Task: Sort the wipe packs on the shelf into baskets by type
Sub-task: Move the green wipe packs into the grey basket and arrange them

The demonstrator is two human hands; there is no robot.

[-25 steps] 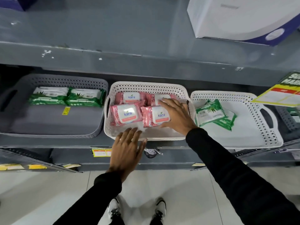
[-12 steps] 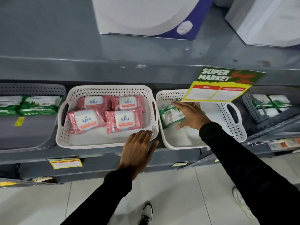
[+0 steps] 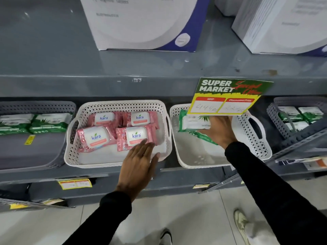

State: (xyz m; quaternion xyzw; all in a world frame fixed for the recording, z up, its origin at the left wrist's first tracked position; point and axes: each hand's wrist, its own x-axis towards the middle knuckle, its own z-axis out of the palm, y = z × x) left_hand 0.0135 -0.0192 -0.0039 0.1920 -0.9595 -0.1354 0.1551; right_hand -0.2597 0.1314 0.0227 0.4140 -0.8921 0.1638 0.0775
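Grey metal shelving (image 3: 106, 85) carries four baskets in the head view. Inside the middle white basket (image 3: 88, 160) lie four pink packs (image 3: 134, 137); the left hand (image 3: 139, 165) lies flat on its front rim, fingers extended together. The right hand (image 3: 221, 128) presses on green packs (image 3: 191, 122) in the right white basket (image 3: 256, 144); its fingers are hidden behind a price sign (image 3: 228, 98).

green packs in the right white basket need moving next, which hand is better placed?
Right. The right hand already lies flat on the green packs inside the right white basket. The left hand rests open at the front rim of the pink-pack basket, one basket away.
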